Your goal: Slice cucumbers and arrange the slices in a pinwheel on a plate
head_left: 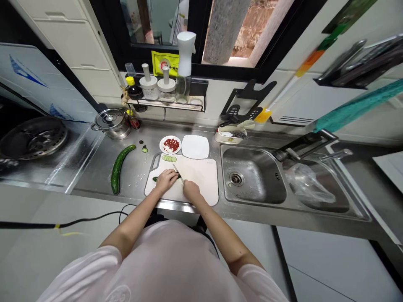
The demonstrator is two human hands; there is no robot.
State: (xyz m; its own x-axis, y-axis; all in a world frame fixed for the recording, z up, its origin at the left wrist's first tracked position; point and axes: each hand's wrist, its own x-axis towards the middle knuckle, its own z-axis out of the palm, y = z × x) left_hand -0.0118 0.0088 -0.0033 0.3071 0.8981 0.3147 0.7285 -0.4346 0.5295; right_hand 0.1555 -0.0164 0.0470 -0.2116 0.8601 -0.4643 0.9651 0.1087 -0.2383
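On the white cutting board (204, 180), my left hand (166, 180) is closed over a piece of cucumber (155, 179), whose dark green end sticks out to the left. My right hand (191, 191) grips a knife (178, 173) by its handle. The blade slants up and left, close beside the cucumber's cut end and my left fingertips. Several thin cucumber slices (169, 158) lie in an overlapping row near the board's far edge. A whole cucumber (121, 167) rests on the steel counter to the left, with small cucumber trimmings (145, 149) nearby.
Behind the board stand a plate of chopped red and white pieces (170, 145) and a bare white plate (195, 147). A double sink (253, 174) is at right, a plastic bag (310, 184) in its far basin. A lidded pot (112, 123) and wok (34, 136) sit left.
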